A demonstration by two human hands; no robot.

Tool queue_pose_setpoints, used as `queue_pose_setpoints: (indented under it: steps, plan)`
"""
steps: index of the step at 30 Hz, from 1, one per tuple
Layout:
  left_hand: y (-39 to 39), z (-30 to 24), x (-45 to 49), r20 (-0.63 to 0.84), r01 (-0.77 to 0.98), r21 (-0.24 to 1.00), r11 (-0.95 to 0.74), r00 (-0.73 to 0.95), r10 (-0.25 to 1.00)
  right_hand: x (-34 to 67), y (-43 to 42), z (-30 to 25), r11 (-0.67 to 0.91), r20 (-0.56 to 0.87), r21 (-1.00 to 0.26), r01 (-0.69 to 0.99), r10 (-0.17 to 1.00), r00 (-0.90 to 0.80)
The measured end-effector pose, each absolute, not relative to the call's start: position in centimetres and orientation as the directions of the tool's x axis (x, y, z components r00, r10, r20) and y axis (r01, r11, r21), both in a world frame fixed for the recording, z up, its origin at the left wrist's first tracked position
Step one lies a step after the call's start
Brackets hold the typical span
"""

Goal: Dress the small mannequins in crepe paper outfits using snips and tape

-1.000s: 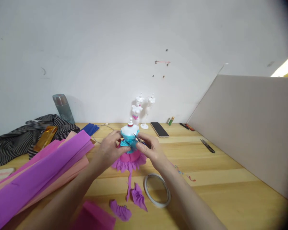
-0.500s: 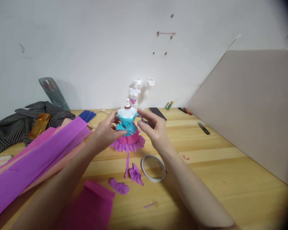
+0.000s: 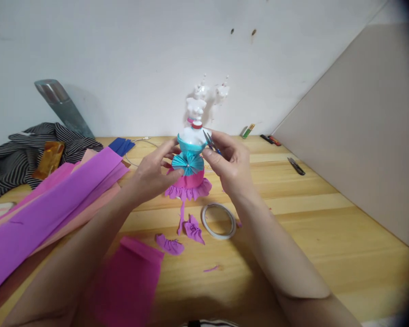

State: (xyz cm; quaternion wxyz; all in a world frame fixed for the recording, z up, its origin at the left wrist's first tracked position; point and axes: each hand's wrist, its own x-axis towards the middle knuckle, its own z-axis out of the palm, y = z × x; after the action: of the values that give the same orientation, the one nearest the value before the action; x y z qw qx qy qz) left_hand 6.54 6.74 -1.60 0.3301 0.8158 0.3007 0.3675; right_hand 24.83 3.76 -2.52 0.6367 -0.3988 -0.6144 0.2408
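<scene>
A small white dress form (image 3: pixel 192 135) wears a turquoise crepe paper top, a turquoise pleated bow (image 3: pixel 188 164) at the waist and a pink skirt (image 3: pixel 192 181) with a purple ruffle (image 3: pixel 188 192). My left hand (image 3: pixel 157 171) is closed around the form's waist, its thumb at the bow's edge and its fingers partly hidden behind. Small blue-handled scissors (image 3: pixel 211 143) are in my right hand (image 3: pixel 232 160), their blades pointing up beside the form's shoulder. Below the ruffle lie crumpled purple paper scraps (image 3: pixel 193 230) and a white tape roll (image 3: pixel 218 221).
Purple, pink and peach crepe paper strips (image 3: pixel 71 195) cover the left side, near a striped cloth (image 3: pixel 13 154). A magenta paper piece (image 3: pixel 127 281) lies in front. Several white dress forms (image 3: pixel 196 106) stand by the wall. A cutter knife (image 3: pixel 296 166) lies at right.
The camera view has tipped down, so things appear higher. My right hand has shifted slightly right, and the scissor blades now show clearly upright. The dress form appears a little closer and turned.
</scene>
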Motion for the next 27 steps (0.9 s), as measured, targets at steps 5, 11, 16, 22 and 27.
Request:
queue_pose_setpoints:
  steps: [5,11,16,22,27]
  plan:
    - [6.7,-1.4,6.0,0.417,0.287,0.737,-0.611,0.519,0.746,25.1,3.6,-2.3,0.559,0.585,-0.811,0.174,0.788,0.193]
    - [5.3,0.8,3.7,0.604,0.489,0.632,-0.602,0.177,0.777,25.2,3.9,-2.4,0.551,0.586,-0.809,0.205,0.783,0.207]
    - [2.9,2.5,3.1,0.389,0.393,0.601,-0.696,0.616,0.684,25.7,3.5,-1.6,0.592,0.624,-0.781,0.197,0.739,0.254]
    - [1.5,-3.2,7.6,-0.025,0.221,0.465,-0.857,0.971,0.237,27.9,0.7,2.0,0.741,0.760,-0.594,0.315,0.387,0.523]
    - [1.4,-7.6,9.4,-0.145,0.280,0.266,-0.923,0.958,0.248,28.2,-1.0,3.8,0.794,0.772,-0.496,0.352,0.218,0.597]
